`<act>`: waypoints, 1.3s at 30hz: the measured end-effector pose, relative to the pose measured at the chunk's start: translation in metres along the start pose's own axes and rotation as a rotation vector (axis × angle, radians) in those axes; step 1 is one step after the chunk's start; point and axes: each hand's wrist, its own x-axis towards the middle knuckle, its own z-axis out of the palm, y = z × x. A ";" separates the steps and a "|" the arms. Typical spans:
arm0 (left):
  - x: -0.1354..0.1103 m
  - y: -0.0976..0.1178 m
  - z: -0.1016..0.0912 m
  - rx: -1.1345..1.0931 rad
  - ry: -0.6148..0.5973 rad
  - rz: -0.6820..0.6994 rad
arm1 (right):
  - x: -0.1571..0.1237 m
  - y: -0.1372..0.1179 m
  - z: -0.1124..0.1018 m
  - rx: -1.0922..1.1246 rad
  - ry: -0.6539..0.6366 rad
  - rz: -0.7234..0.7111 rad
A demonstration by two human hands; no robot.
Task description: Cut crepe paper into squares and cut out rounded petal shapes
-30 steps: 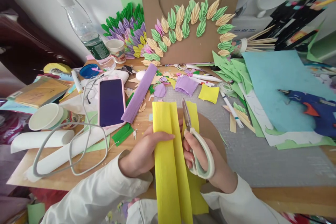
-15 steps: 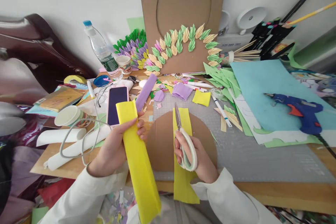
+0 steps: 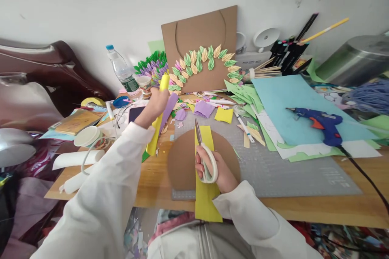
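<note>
My left hand (image 3: 152, 107) is stretched forward over the desk, closed round a folded length of yellow crepe paper (image 3: 157, 130) that hangs down from it, above the purple crepe strip (image 3: 169, 109) and the phone (image 3: 135, 113). My right hand (image 3: 216, 168) grips white-handled scissors (image 3: 204, 154), blades pointing away, resting on a cut yellow crepe strip (image 3: 206, 199). That strip lies across a brown cardboard disc (image 3: 182, 160) on the grey cutting mat (image 3: 282, 172) and hangs over the desk's front edge.
A cardboard panel (image 3: 200, 30) with paper leaves leans on the wall. A water bottle (image 3: 122, 69), paper cups, white rolls (image 3: 77, 158) and a cable crowd the left. A blue glue gun (image 3: 319, 123) lies on light-blue paper (image 3: 291, 101) at right, its cord trailing over the edge.
My left hand carried the folded yellow crepe up and away toward the back left of the desk. The right hand with the scissors stayed on the cut strip. My view rose and pulled back.
</note>
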 end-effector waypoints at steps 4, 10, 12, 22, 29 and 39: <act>0.031 -0.023 0.024 0.329 0.033 0.105 | -0.002 -0.002 0.002 -0.011 -0.001 -0.006; 0.018 -0.028 0.022 0.610 -0.011 0.303 | -0.012 -0.011 -0.002 -0.086 0.039 -0.022; -0.003 -0.024 0.017 0.647 -0.092 0.375 | -0.022 -0.021 -0.019 -0.138 0.101 -0.046; -0.127 -0.059 0.039 0.879 -0.473 0.552 | -0.043 -0.071 -0.149 -1.668 0.917 -0.479; -0.120 -0.072 0.046 0.884 -0.435 0.611 | -0.043 -0.064 -0.119 -1.858 0.438 -0.854; -0.113 -0.080 0.041 0.624 -0.393 0.557 | -0.019 -0.025 -0.071 -1.583 -0.317 -1.134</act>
